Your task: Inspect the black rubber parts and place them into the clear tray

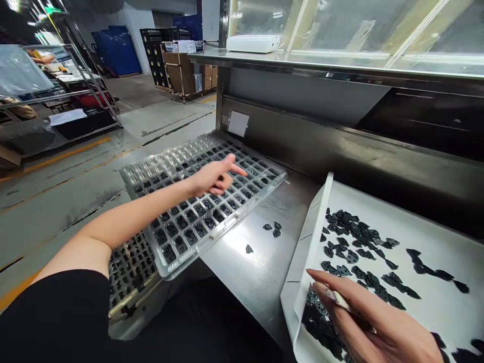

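Observation:
My left hand [217, 176] hovers over a clear plastic tray [223, 229] whose pockets hold small black parts; its thumb and index finger are apart, the other fingers curled, and nothing shows in it. My right hand [366, 312] is over the near left side of a white bin [434, 227], with its fingers closed around a small pale object [340, 301] that I cannot make out clearly. Black parts [351, 227] lie scattered and heaped in the bin. A few loose black parts [277, 229] rest on the metal table [260, 272] between tray and bin.
Below the clear tray, at lower left, is another tray [130, 267] of black parts. A metal shelf [340, 70] with a white device [252, 44] runs above the table's back. Racks [75, 85] and boxes [181, 70] stand beyond.

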A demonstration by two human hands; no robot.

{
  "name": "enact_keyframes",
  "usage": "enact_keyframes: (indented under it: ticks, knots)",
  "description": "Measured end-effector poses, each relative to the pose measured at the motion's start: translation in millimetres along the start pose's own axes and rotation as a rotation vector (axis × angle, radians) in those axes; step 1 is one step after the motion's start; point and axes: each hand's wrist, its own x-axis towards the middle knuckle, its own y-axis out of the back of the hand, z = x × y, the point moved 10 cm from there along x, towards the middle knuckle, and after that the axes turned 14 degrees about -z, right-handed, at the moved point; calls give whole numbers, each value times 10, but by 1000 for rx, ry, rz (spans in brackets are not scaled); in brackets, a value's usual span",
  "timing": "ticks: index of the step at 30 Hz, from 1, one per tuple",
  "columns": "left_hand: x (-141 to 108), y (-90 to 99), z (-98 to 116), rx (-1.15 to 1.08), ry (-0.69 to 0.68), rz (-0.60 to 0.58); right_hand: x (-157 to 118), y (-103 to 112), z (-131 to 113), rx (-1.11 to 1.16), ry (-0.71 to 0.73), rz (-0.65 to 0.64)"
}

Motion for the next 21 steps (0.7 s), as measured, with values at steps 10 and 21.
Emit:
enact_keyframes:
  ticks: [10,21]
  knots:
    - [673,-2510,-86,-279,165,-554,82,174,142,336,-189,313]
    - [741,-2443,5,-161,96,-468,21,229,430,549,-290,413]
